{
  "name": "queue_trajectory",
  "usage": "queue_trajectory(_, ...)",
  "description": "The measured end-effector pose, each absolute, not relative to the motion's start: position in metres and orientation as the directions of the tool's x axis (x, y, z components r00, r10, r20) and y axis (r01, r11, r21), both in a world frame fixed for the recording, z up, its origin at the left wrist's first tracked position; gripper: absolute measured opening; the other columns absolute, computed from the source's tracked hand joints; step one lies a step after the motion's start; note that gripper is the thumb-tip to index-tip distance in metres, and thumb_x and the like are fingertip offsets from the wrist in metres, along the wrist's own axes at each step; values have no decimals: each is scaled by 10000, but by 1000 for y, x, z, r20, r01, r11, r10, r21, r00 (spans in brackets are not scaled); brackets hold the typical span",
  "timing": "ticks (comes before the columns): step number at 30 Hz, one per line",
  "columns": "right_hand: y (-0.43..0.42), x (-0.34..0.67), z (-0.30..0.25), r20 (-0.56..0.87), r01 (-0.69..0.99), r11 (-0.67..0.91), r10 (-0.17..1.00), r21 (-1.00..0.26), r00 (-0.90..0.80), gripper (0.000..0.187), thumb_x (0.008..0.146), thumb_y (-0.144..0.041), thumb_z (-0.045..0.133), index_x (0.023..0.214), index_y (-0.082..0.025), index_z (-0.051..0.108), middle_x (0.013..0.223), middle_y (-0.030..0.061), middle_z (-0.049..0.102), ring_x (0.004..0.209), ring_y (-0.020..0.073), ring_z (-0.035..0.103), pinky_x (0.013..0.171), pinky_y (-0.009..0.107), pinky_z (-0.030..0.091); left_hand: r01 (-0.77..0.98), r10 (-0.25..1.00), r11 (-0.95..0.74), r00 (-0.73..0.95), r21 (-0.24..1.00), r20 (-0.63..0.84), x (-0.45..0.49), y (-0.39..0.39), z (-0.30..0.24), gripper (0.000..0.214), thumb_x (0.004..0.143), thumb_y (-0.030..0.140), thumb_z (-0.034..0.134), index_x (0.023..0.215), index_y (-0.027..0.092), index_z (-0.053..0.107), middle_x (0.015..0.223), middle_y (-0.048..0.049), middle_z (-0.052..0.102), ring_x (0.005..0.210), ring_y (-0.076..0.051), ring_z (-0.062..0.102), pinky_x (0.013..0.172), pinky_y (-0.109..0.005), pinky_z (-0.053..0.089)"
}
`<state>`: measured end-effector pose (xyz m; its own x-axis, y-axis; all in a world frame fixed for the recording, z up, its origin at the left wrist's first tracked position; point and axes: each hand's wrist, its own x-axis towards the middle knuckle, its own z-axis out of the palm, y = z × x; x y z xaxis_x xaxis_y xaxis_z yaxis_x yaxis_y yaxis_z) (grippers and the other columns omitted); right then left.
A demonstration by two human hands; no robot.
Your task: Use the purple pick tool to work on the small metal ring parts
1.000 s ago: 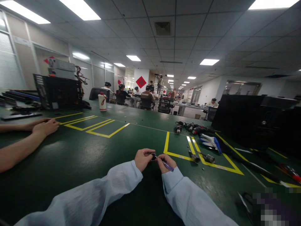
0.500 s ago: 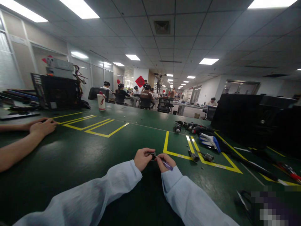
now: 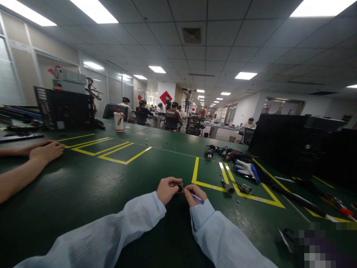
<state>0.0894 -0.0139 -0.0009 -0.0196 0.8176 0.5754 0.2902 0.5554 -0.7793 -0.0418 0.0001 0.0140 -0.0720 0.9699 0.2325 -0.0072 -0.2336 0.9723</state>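
My left hand (image 3: pixel 166 190) is closed, with thumb and fingers pinching a small dark ring-shaped metal part (image 3: pixel 180 187). In my right hand (image 3: pixel 196 192) is a slim screwdriver (image 3: pixel 198 198) with a purple handle that sticks out below the fingers. Its tip points left, at the ring-shaped part; whether it touches cannot be made out. Both hands are close together above the green table (image 3: pixel 156 230). To their right, a metal cylinder (image 3: pixel 228 187) and another cylinder with a thin shaft (image 3: pixel 244 188) lie by the yellow tape.
Blue-and-white gloves (image 3: pixel 246 169) and dark cabled tools (image 3: pixel 220 152) lie farther right, before black computer cases (image 3: pixel 284 145). A red-handled tool (image 3: pixel 341 206) is at the right edge. Another person's arms (image 3: pixel 36 156) rest at left. A white cup (image 3: pixel 119 121) stands behind.
Both hands have shifted very slightly left in view, along with the whole scene. The ring-shaped part appears turned a little. Both hands keep their hold.
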Motion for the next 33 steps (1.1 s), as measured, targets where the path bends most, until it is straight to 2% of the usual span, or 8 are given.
queue_trajectory(8,-13,88,-2,567,277,552,823,-787,-31,179,685,-276,496,602,-151,594,546,36,609,494,135,524,487,233,412,-33,976,-203,-86,979,199,-42,2,12,264,528,-2,461,712,96,623,796,-74,679,652,-150,621,524,-225,505)
queue_trajectory(18,-12,86,-4,563,275,543,826,-793,-9,166,682,-274,498,611,-163,599,547,22,605,484,126,517,478,222,413,-51,978,-204,-63,978,201,-41,0,13,219,548,34,511,723,106,621,818,-78,674,722,-174,626,559,-248,518)
queue_trajectory(33,-6,83,-10,570,278,544,821,-792,16,166,668,-289,492,598,-167,579,547,19,578,499,137,514,497,236,399,80,960,-279,-16,957,281,-41,4,7,248,548,3,452,717,106,600,898,-105,657,733,-176,626,673,-310,513)
